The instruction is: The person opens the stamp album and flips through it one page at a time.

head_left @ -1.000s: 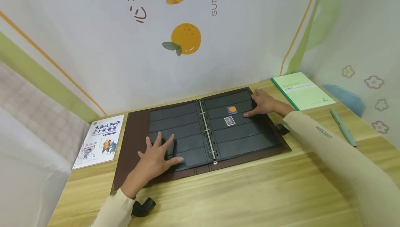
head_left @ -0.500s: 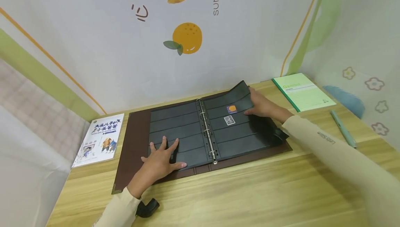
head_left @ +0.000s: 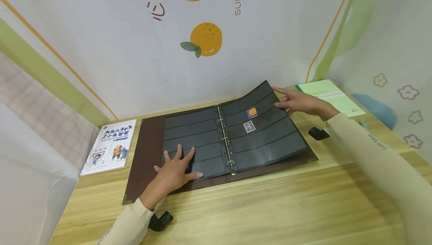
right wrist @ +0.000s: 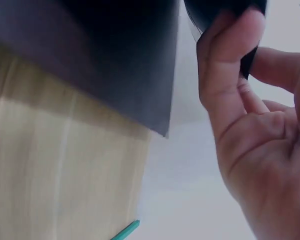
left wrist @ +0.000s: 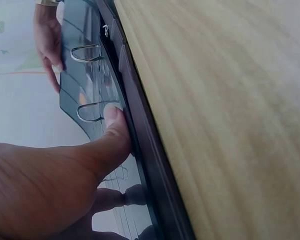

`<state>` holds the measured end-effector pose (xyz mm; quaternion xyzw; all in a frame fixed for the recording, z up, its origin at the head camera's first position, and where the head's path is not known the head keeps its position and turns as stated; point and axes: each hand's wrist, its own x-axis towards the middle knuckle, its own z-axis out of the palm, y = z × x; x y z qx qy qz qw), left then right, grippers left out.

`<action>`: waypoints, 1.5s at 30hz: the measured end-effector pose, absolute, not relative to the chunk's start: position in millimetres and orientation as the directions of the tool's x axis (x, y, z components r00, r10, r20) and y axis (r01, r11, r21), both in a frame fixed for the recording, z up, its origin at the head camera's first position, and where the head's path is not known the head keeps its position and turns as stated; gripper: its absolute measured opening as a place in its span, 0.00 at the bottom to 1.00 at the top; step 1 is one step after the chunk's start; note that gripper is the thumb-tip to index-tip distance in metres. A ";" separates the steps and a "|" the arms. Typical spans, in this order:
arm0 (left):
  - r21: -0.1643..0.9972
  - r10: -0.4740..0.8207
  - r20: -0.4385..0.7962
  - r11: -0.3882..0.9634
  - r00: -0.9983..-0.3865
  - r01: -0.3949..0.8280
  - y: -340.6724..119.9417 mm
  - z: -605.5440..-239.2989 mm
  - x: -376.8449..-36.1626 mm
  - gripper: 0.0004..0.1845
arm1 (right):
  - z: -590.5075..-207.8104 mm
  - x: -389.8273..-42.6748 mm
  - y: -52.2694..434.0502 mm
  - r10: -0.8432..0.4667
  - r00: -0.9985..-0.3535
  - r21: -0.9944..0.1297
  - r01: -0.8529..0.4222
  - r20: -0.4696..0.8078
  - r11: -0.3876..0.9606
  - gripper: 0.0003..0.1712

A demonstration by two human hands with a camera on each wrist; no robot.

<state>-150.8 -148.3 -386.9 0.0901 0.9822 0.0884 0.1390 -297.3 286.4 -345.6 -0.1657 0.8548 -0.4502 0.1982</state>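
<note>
A brown ring-binder stamp album (head_left: 145,144) lies spread out on the wooden table, its metal rings (head_left: 225,140) down the middle. Two stamps sit in the black right page (head_left: 266,145): one purple and orange (head_left: 252,112), one grey with a white border (head_left: 249,126). My right hand (head_left: 298,102) pinches the outer edge of this page between thumb and fingers, near its top corner, and the page curves up off the cover. My left hand (head_left: 173,172) rests with fingers spread on the lower part of the left page (head_left: 190,130); its thumb (left wrist: 112,122) lies flat there.
Left of the album lies a white illustrated booklet (head_left: 109,147). A green notebook (head_left: 332,95) is at the back right, partly behind the right arm, which also hides most of a green pen (head_left: 364,125). A printed white curtain (head_left: 162,72) stands behind the table.
My right hand has taken hold of the right page's outer edge, lifting it and moving slightly up and right. My left hand has shifted slightly right and stays spread on the left page.
</note>
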 end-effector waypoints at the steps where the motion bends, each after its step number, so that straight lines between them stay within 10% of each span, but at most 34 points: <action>1: 0.200 0.203 -0.257 0.968 -0.945 0.153 -148.2 -387.3 -150.9 0.48 | -344.0 -297.1 287.3 -0.461 -0.866 -0.844 -0.095 -0.191 0.528 0.45; 24: 0.027 0.113 -0.401 0.993 -0.909 0.112 -127.0 -363.3 -164.9 0.49 | -282.5 -302.8 251.5 -0.424 -0.899 -0.917 -0.075 -0.108 0.392 0.40; 37: 0.385 0.468 -0.082 0.829 -0.880 0.405 3.0 -251.7 -172.3 0.54 | -254.1 -296.4 225.6 -0.452 -0.889 -0.902 -0.135 -0.072 0.409 0.42; 45: 0.271 0.486 -0.045 0.846 -0.873 0.458 47.9 -226.4 -190.8 0.50 | -241.5 -302.5 214.4 -0.475 -0.875 -0.885 -0.148 -0.090 0.442 0.43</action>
